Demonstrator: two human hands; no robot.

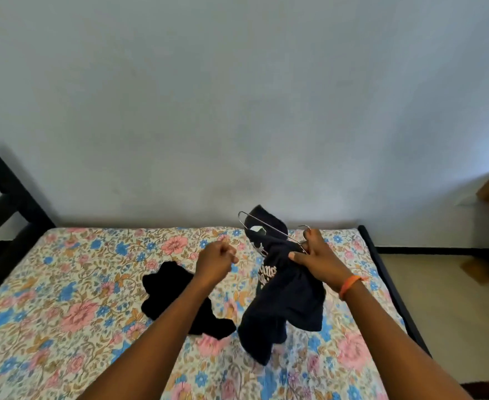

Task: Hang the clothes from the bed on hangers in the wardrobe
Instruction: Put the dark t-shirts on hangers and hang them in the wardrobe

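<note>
Above bed [64, 284], navy shirt [289, 298] hangs under right hand [315, 258] w/ hanger [269, 228]

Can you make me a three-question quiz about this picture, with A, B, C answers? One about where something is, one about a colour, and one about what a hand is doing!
1. Where is the black garment?
A. lying on the bed
B. on the floor
C. in the left hand

2. What colour is the wristband?
A. green
B. orange
C. white

3. What is the right hand doing?
A. resting flat on the bed
B. hanging idle with nothing in it
C. holding the hanger and the navy shirt

Answers:
1. A, it lies crumpled on the flowery sheet, under the left arm.
2. B, an orange band circles the right wrist.
3. C, its fingers curl round the wire hanger's neck while the shirt droops from it above the bed; the left hand is curled and holds nothing.
</note>
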